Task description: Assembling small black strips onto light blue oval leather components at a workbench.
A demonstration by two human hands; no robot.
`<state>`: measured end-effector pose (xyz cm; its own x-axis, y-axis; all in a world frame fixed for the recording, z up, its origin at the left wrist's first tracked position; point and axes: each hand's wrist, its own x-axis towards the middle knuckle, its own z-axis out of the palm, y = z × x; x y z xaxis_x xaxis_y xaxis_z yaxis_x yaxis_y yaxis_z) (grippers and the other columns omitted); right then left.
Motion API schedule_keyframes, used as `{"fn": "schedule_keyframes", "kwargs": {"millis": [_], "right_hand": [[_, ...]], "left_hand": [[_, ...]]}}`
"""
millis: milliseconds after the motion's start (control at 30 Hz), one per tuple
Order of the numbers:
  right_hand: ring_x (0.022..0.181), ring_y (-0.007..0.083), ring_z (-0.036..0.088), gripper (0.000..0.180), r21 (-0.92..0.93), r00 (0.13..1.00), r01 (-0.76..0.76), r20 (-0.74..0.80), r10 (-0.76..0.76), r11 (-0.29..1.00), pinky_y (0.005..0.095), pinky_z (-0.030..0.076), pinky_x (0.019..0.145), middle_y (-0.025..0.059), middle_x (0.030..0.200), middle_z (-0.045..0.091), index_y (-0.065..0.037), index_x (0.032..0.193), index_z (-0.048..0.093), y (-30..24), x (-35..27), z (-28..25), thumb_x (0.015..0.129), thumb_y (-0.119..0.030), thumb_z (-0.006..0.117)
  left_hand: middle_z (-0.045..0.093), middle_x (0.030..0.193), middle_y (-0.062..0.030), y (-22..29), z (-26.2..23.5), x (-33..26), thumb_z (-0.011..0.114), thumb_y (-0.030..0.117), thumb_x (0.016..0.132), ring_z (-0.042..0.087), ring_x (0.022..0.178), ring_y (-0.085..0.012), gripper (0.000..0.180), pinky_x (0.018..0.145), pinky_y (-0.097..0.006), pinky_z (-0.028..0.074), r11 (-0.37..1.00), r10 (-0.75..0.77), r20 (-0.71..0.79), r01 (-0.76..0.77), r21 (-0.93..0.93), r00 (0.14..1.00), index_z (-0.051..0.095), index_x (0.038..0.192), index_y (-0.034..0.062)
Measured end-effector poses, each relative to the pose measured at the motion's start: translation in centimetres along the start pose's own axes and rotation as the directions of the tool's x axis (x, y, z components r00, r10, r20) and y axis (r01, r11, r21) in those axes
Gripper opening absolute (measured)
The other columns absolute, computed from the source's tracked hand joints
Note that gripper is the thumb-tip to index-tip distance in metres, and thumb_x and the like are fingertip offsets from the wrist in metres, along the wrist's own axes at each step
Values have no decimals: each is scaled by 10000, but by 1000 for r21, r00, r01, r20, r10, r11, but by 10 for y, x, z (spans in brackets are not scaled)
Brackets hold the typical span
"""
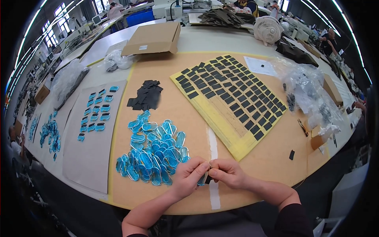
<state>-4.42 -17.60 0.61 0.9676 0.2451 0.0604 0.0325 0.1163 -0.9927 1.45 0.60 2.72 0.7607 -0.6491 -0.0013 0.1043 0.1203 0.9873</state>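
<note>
Close to the table's near edge, my left hand (190, 173) is closed in a pinch around a blue oval piece (201, 181) with a shiny rim, mostly covered by the fingers. My right hand (229, 173) meets it fingertip to fingertip, pinching a small black patch (208, 180) that shows below the fingers. How the two pieces join is hidden. Left of my left hand lies a heap of similar blue ovals (154, 152). Beyond it is a loose pile of black patches (145, 94). A yellow-topped board (241, 148) carries rows of black patches, set apart from one another.
On the left, a grey board (89, 166) bears blue ovals with black patches on them. A cardboard box (152, 37) stands at the back. To the right are crumpled clear plastic bags (312, 91), scissors (303, 127), a paper sheet (259, 66) and a white fan (268, 30).
</note>
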Motion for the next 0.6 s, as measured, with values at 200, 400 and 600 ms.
{"fn": "schedule_keyframes", "kwargs": {"millis": [200, 400, 600], "right_hand": [[622, 53, 459, 242, -61, 998, -40, 37, 42, 997, 234, 363, 555, -2, 692, 562, -26, 795, 573, -4, 0, 3, 967, -196, 582], [676, 44, 468, 180, 16, 996, -74, -43, 74, 997, 226, 389, 603, -15, 715, 549, -20, 803, 579, 1, 0, 4, 941, -135, 585], [705, 32, 487, 157, 1, 990, -134, 44, 133, 991, 212, 391, 614, -23, 765, 577, -8, 929, 627, 0, 3, 6, 958, -152, 570]], "left_hand": [[518, 612, 33, -9, -2, 1, 497, 183, 999, 441, 446, -16, 210, 388, -180, 317, 994, 99, -76, -96, 44, 992, 574, 856, 50], [516, 634, 33, -10, -2, 7, 528, 185, 989, 421, 521, -20, 206, 438, -211, 313, 999, -22, -116, 17, -47, 993, 589, 877, 23], [514, 646, 33, -15, -3, 7, 526, 186, 991, 420, 531, -20, 206, 450, -210, 320, 998, -28, -114, 21, -57, 993, 583, 871, 29]]}}
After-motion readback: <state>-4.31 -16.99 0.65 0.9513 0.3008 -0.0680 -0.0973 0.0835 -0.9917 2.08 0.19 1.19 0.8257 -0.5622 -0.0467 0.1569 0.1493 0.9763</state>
